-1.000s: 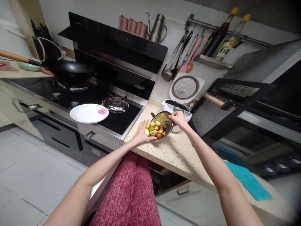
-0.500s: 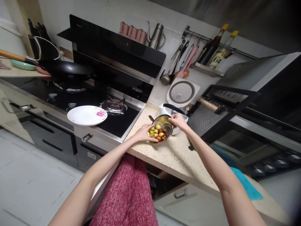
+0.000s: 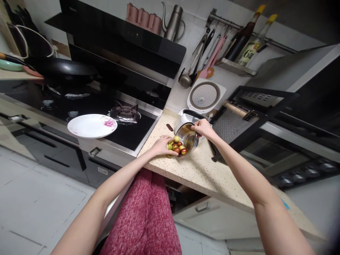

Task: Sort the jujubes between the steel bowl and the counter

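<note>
A shiny metal bowl [image 3: 189, 136] is tilted over the counter with its mouth facing left and toward me. Several green and reddish-brown jujubes [image 3: 182, 150] lie gathered at its lower left side. My right hand [image 3: 202, 128] pinches the bowl's upper right rim between thumb and fingers. On the left side, my left hand [image 3: 161, 146] curves around the rim, thumb in front and fingers behind, close against the jujubes; part of its grip is hidden. Just behind the bowl stands a white rice cooker [image 3: 183, 116] with its lid [image 3: 204, 96] raised.
A white flowered plate [image 3: 89, 126] rests at the front of the black gas stove [image 3: 127, 136]. Farther left sits a black wok [image 3: 66, 69]. A small dark brown strip [image 3: 169, 127] lies on the speckled counter [image 3: 170, 168]. An oven [image 3: 287, 141] stands at the right.
The bowl has tipped further left, and the jujubes have shifted down toward my left hand. The small brown strip behind it now shows fully. The whole view has shifted slightly.
</note>
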Demonstrator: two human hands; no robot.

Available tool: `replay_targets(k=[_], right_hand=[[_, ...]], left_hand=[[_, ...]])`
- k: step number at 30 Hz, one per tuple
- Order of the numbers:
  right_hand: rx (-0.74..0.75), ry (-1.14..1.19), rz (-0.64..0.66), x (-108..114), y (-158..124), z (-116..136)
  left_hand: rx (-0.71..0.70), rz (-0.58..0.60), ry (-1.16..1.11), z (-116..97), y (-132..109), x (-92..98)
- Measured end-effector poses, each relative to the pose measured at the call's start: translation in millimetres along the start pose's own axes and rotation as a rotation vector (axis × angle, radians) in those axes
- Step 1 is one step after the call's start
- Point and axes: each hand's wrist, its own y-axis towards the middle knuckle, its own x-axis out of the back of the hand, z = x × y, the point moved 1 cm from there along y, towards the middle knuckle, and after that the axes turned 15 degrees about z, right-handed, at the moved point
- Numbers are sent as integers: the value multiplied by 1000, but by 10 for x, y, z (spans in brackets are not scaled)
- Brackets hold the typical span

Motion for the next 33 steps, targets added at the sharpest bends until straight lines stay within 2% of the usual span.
replay_targets(k=[9, 21, 27, 33], right_hand=[[-23, -144, -26, 32, -147, 145], [-13, -256, -132, -6, -395, 67], [26, -259, -269, -6, -615, -157], [37, -15, -368, 62, -998, -666]], left_hand=[[30, 10, 11, -9, -41, 6], [23, -27, 13, -3, -69, -17], [-13, -48, 72, 18, -90, -45], [-107, -12, 205, -20, -183, -31]])
